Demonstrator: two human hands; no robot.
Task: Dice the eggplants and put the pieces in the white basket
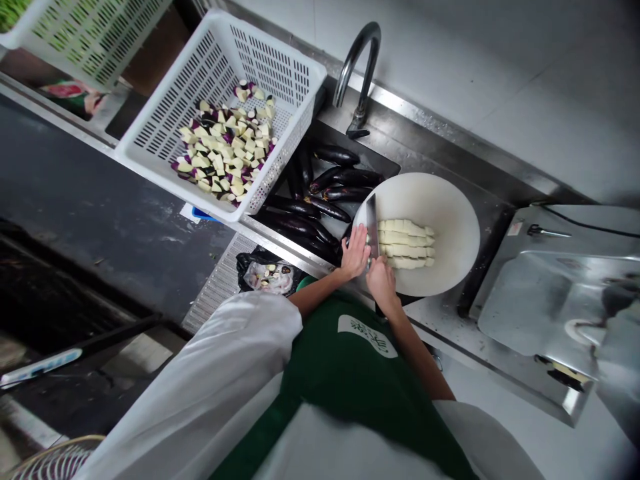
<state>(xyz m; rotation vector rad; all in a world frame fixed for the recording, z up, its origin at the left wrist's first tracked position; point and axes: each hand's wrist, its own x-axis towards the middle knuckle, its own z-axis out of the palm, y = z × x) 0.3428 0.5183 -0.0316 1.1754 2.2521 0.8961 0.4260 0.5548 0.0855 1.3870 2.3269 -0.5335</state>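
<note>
A round white cutting board (453, 207) lies across the sink edge, with rows of cut, pale eggplant (407, 243) on it. My right hand (382, 281) is closed round the handle of a kitchen knife (372, 217), whose blade stands at the left end of the rows. Just left of the blade, my left hand (356, 253) presses down on the eggplant's end, its fingers bent over it and mostly hiding that part. Whole dark eggplants (345, 177) lie in the sink beside the board.
A white perforated basket (165, 100) holding eggplant chunks (225, 150) sits left over the sink. Behind the sink rises a faucet (373, 53). At right stands a metal machine (530, 293). Below the counter edge, a black bag (245, 263) holds scraps. Another basket (100, 40) contains greens.
</note>
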